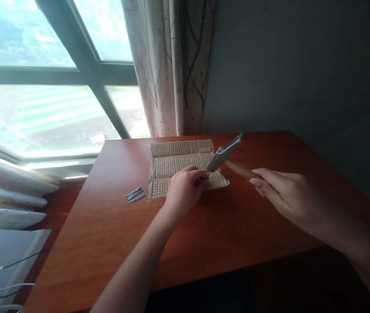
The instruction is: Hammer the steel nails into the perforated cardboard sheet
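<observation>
A piece of cardboard [175,167] dotted with small holes lies on the wooden table [113,226]. My left hand [185,191] rests on its near right part, fingers pinched together on what looks like a nail, mostly hidden. My right hand [285,195] grips the wooden handle of a hammer [226,156]. The metal head of the hammer hangs just above my left fingertips, pointing up and to the right. A few loose nails [135,194] lie on the table left of the cardboard.
A large window [41,87] fills the left side, with a patterned curtain [172,65] at the table's back edge. A grey wall stands behind and to the right. White cables [5,287] lie at the lower left.
</observation>
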Demonstrator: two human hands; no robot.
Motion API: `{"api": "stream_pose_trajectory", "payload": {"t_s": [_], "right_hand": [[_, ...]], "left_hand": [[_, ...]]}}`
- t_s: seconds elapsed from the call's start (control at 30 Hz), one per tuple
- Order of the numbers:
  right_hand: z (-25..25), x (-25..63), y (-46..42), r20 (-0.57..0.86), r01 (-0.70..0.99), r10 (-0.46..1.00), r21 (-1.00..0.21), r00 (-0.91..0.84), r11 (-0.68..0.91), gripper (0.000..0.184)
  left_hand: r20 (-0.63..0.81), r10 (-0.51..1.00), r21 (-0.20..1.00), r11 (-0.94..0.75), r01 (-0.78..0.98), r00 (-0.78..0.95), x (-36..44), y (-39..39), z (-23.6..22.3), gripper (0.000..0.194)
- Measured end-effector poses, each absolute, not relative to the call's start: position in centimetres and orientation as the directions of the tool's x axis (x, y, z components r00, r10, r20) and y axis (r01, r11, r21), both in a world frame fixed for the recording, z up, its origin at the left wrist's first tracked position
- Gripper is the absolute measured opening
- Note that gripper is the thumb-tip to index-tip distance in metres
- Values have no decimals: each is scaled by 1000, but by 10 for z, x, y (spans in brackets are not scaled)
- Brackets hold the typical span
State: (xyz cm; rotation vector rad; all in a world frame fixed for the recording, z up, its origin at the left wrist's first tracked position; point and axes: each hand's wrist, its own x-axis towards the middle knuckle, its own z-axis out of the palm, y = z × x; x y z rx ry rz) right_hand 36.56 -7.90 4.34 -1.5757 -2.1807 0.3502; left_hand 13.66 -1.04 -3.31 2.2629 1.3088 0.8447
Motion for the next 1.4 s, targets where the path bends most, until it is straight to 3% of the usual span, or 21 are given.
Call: {"api": "stream_pose_trajectory", "payload": {"t_s": [0.6,0.83,1.07,1.4], "right_hand": [[33,360,-80,101,856,953,-421,-284,300,24],[32,363,-83,180,834,950,-456,-255,310,23],[21,360,-81,116,832,959,-478,-257,281,23],[17,361,-81,132,831,962,-484,-239,273,24]], "left_hand": [[245,875,594,-476,649,418,133,-9,-32,9],[241,859,623,-494,607,452,127,-8,-34,16],[221,871,661,-464,589,439,127,-7,-34,11],[195,887,683,-429,591,419,127,-8,-31,22]]}}
